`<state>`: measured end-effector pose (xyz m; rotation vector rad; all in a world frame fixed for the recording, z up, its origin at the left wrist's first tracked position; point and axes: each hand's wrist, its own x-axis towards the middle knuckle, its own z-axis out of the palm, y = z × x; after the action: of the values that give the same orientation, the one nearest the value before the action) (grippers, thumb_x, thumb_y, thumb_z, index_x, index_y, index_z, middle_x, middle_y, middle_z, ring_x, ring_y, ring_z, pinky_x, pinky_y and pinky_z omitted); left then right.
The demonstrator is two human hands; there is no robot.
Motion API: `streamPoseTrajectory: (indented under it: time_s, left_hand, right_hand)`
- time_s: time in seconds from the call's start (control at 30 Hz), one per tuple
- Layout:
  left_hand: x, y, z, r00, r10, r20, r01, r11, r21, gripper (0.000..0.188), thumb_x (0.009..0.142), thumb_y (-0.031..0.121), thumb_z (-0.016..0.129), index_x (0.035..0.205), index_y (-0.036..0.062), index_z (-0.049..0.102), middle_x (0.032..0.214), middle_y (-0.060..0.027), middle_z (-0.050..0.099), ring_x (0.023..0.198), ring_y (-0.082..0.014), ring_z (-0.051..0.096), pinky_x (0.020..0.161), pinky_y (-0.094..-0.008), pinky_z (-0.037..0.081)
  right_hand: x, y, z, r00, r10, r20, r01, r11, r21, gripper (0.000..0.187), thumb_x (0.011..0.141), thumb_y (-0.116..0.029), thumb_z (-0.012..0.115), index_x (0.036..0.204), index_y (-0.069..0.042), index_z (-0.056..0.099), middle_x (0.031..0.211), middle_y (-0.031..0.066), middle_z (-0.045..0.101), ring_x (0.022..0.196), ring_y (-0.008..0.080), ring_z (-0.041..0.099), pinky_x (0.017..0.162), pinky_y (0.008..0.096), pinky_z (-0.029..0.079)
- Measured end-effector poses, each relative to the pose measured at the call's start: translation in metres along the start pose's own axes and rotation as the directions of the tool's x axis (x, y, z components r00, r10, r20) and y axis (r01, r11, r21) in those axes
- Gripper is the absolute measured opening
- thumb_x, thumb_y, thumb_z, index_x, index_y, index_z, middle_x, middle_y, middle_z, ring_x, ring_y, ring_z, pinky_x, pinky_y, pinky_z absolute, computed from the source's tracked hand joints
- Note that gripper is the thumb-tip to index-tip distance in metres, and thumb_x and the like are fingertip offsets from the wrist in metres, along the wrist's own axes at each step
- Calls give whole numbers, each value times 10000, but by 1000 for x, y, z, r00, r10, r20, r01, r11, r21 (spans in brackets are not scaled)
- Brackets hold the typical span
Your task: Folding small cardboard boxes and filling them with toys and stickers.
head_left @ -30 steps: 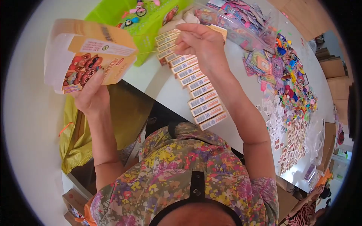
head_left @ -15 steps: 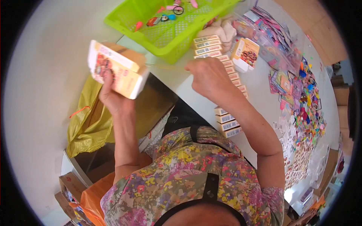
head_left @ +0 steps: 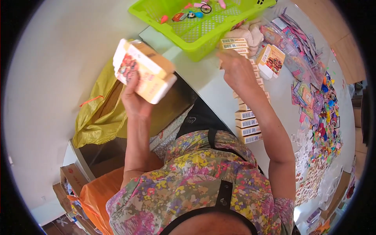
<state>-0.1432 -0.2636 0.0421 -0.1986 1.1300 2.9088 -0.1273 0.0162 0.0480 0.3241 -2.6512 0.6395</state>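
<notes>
My left hand point(head_left: 135, 96) is raised over the yellow sack side, wrapped round a bundle of flattened-looking yellow and white cardboard boxes point(head_left: 143, 72) with a food picture on them. The thumb presses on the front face. Over the table, my right hand point(head_left: 239, 70) is held closed with fingertips drawn together, somewhat blurred, in front of a long row of small yellow boxes point(head_left: 248, 123). Whatever it pinches is too blurred to tell. Just beyond it lies another yellow box with a food picture point(head_left: 272, 60).
A green plastic basket point(head_left: 192, 45) with a few small toys stands at the far edge. Rightward lie a pale cloth point(head_left: 254, 35), colourful packets point(head_left: 303, 94) and many small trinkets point(head_left: 331, 113). A yellow woven sack point(head_left: 92, 117) and an orange bag point(head_left: 102, 192) are at lower left.
My view has shifted, so everything sits further right in it. A thin yellowish strand between the bundle and my right hand is no longer visible. The left hand still holds the bundle.
</notes>
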Motion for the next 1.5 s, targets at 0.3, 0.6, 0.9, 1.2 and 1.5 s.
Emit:
streamPoseTrajectory:
  time_s: [0.3, 0.6, 0.9, 1.2, 1.5]
  left_hand:
    - [-59, -56, 80, 874, -293, 388, 225, 951, 212, 534, 846, 19, 661, 1326, 6, 429, 1207, -113, 599, 1084, -211, 612, 951, -363, 491]
    - [-97, -141, 177, 510, -373, 775, -283, 778, 560, 749, 723, 92, 783, 1357, 83, 382, 1310, -78, 411, 1236, -192, 407, 1023, -360, 355]
    - [-67, -193, 192, 495, -411, 765, -328, 727, 603, 537, 759, 212, 774, 1213, 63, 528, 1213, -51, 528, 1093, -169, 487, 921, -306, 406]
    - [-32, -257, 206, 257, -482, 838, -901, 194, 387, 708, 797, 317, 691, 1326, -65, 419, 1209, -270, 541, 1126, -387, 540, 922, -433, 459]
    - [-19, -281, 221, 287, -562, 776, -944, -30, 328, 566, 782, 199, 695, 1279, -9, 520, 1119, -242, 603, 998, -402, 603, 873, -457, 484]
  right_hand:
    - [-49, -37, -56, 915, 251, 316, -396, 406, 823, 785, 765, -130, 784, 1412, 35, 371, 1229, 130, 585, 1090, 177, 584, 950, 334, 458]
    - [-216, 10, -132, 745, 632, -212, -428, 698, 575, 691, 704, -103, 825, 1290, -3, 472, 1151, 83, 610, 1028, 162, 600, 912, 316, 475]
    - [-281, 36, -113, 422, 840, -341, -581, 539, 610, 618, 774, -134, 779, 1278, 19, 455, 1053, 103, 636, 928, 144, 623, 812, 273, 501]
    - [-188, 127, -69, 453, 887, 84, -429, 134, 893, 400, 871, -309, 672, 1106, 15, 654, 1010, 136, 684, 836, 210, 684, 705, 335, 549]
    - [-167, 152, -91, 621, 570, -538, -747, 639, -184, 545, 775, -488, 708, 928, 36, 700, 763, 146, 647, 700, 293, 653, 664, 378, 513]
